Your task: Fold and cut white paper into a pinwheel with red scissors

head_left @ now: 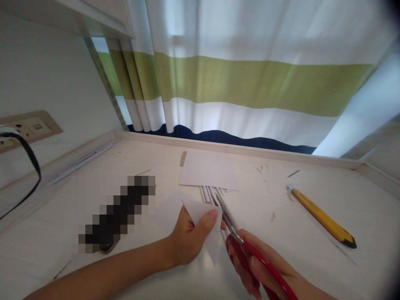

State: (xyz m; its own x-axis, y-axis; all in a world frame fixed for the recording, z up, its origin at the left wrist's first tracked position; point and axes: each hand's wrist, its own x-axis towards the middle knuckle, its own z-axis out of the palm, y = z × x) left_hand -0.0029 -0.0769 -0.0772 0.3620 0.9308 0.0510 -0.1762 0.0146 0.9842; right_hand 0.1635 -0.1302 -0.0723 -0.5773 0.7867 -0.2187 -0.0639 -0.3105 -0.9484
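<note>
My left hand [190, 237] pinches a folded piece of white paper [206, 225] just above the desk, thumb on top. My right hand [259, 271] grips red-handled scissors [246, 248], whose blades [223, 208] point away from me along the right edge of the paper. Just behind the blades lie several thin white paper sticks [210, 193] and a flat white sheet [208, 170].
A yellow utility knife [321, 216] lies on the white desk [312, 191] to the right. A blurred dark object [118, 214] sits at the left. A wall socket with a black cable [28, 154] is at far left. A striped curtain [250, 83] hangs behind the desk.
</note>
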